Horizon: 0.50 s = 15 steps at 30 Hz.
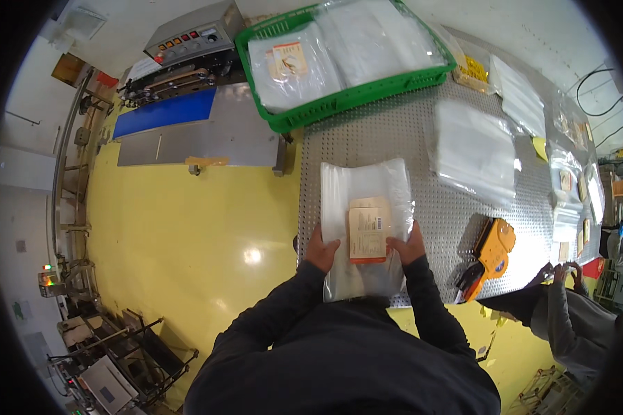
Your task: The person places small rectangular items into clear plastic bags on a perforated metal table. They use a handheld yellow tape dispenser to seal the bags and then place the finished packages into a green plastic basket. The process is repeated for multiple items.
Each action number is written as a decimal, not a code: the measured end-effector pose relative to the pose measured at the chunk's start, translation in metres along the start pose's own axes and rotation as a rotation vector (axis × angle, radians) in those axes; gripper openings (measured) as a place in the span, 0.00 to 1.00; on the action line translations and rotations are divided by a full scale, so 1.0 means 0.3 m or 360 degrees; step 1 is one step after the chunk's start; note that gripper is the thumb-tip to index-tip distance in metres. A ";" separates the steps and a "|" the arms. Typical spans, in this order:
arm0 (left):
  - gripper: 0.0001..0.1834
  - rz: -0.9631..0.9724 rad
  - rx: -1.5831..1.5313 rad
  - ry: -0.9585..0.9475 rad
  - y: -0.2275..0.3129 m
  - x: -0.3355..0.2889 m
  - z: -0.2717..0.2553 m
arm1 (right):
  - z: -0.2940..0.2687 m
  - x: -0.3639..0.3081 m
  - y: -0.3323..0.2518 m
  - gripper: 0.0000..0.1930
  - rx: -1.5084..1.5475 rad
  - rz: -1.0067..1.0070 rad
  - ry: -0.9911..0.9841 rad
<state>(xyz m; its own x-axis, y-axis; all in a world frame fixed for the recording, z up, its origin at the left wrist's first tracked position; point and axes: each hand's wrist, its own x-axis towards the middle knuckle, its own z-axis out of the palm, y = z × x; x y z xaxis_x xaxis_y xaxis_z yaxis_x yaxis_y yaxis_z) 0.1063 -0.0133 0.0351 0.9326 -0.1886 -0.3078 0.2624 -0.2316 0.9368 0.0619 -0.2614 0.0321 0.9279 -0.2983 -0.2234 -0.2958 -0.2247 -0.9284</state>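
A clear plastic bag point(364, 187) lies flat on the perforated metal table point(367, 138) in front of me. An orange-and-tan printed card point(368, 229) rests on it near the front edge. My left hand point(321, 250) presses on the bag's left side, fingers beside the card. My right hand point(410, 243) holds the bag's right side, with fingertips touching the card's right edge. Both dark sleeves come in from below.
A green basket point(339, 100) with filled clear bags stands at the back. More clear bags point(474, 149) lie to the right. An orange hand tool point(490, 254) sits at right front. A sealing machine point(190, 41) with a blue conveyor belt point(165, 114) stands left. Another person's hands point(564, 271) work at far right.
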 end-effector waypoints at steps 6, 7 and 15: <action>0.25 0.0473 -0.0314 0.0033 0.354 0.266 -0.178 | 0.010 0.304 -0.427 0.35 -0.0164 -0.0611 0.0202; 0.24 0.0507 -0.0350 0.0097 0.418 0.346 -0.214 | 0.010 0.386 -0.522 0.35 -0.0196 -0.0649 0.0191; 0.19 0.0741 -0.0236 0.0391 0.686 1.189 -0.579 | 0.174 1.051 -1.034 0.38 -0.0022 -0.0844 0.0567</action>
<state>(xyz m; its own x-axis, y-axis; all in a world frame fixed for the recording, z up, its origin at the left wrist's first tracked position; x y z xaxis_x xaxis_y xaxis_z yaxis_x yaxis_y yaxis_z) 0.5359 0.0375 0.1470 0.9843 -0.0064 0.1762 -0.1763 -0.0362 0.9837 0.4580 -0.2374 0.2340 0.8176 -0.4327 0.3798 0.1776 -0.4379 -0.8813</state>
